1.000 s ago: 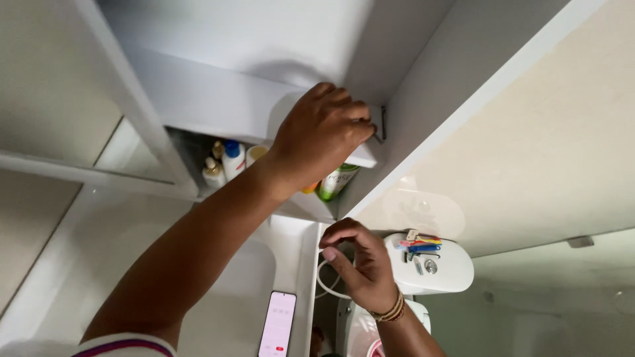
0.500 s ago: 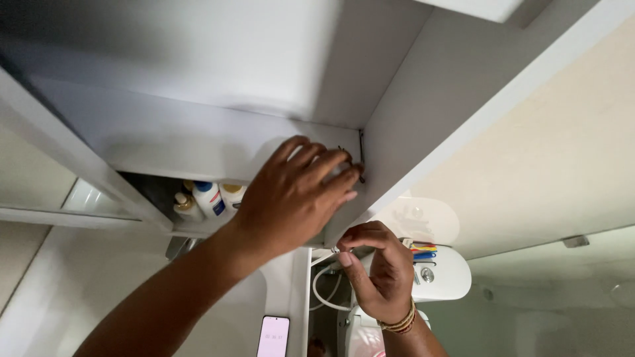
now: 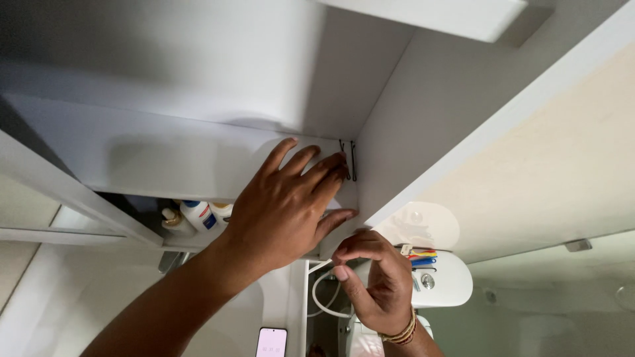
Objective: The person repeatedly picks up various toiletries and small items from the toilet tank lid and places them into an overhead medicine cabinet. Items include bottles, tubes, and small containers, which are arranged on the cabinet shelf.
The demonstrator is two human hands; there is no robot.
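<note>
My left hand (image 3: pixel 284 205) lies flat with fingers spread on the white shelf (image 3: pixel 172 158) of a wall cabinet, its fingertips touching two thin black hairpins (image 3: pixel 348 160) in the shelf's far right corner. My right hand (image 3: pixel 370 277), with bangles on the wrist, is raised just below the shelf's front edge with thumb and fingers pinched together; whether it holds anything small I cannot tell.
Bottles (image 3: pixel 197 215) stand on the lower shelf. Below are a white toilet cistern (image 3: pixel 446 284) with coloured clips (image 3: pixel 420 254) on its lid, a white hose (image 3: pixel 324 297), and a phone (image 3: pixel 271 342) on the white counter. A beige wall rises on the right.
The view tilted upward. My left hand opened from a curled grip to flat, spread fingers at the hairpins. My right hand stayed under the shelf edge.
</note>
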